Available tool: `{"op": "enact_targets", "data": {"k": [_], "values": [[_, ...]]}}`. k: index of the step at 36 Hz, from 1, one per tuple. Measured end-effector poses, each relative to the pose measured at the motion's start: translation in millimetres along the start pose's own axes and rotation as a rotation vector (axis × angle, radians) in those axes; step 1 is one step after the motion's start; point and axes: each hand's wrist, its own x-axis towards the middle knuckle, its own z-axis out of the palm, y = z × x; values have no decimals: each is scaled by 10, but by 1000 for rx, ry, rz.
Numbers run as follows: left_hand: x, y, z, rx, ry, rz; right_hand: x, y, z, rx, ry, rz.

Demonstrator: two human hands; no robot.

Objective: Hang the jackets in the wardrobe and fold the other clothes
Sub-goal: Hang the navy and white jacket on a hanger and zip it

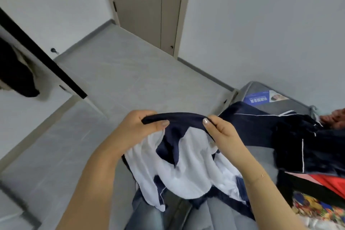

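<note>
Left hand (143,123): nearest to my view at lower centre, fingers and thumb curled round the dark collar edge of the navy-and-white jacket (179,164), gripping it.
Right hand (220,129): just right of centre, pinching the same collar edge between thumb and fingers; a thin bracelet (259,176) shows on that wrist.
Hands together: I see them near each other, the collar band stretched taut between them.
Navy-and-white jacket: held up in the lower middle of the frame, white lining facing me, its lower part hanging down over my jeans (147,209) at the bottom edge.
Clothes pile (302,142): right side of the frame, dark navy garments with thin white piping, lying on the grey mattress (276,104); a red garment (326,181) and a multicoloured patterned cloth (317,209) lie at lower right.
Mattress label (261,98): blue and white, on the mattress end, print too small for me to read.
Wardrobe (44,61): upper left of the frame, dark edge running diagonally, a black garment (16,73) hanging inside.
Floor (121,80): pale grey, middle of the frame.
Door (147,5): beige, closed, top centre, set between white walls.
</note>
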Motion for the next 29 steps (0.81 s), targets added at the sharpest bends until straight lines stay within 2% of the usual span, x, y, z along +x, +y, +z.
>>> {"op": "enact_targets", "data": {"k": [4,11,16,22,26,29], "values": [[-103,54,-737,59,89,18,285,-605,459,-139,-10,-109],[-343,215,-1671,-16,237,44,657,-1531,1129,-88,-113,-181],[-550,183,-2085,-127,319,27,788,-1905,1575,-51,-192,-216],[-1006,23,-2475,-252,502,60,817,-2170,2157,4,-284,-293],[-1435,-24,-2636,-239,524,106,736,-2333,2525,75,-342,-360],[-1718,-47,-2756,-154,653,162,673,-2472,2776,177,-368,-389]]}}
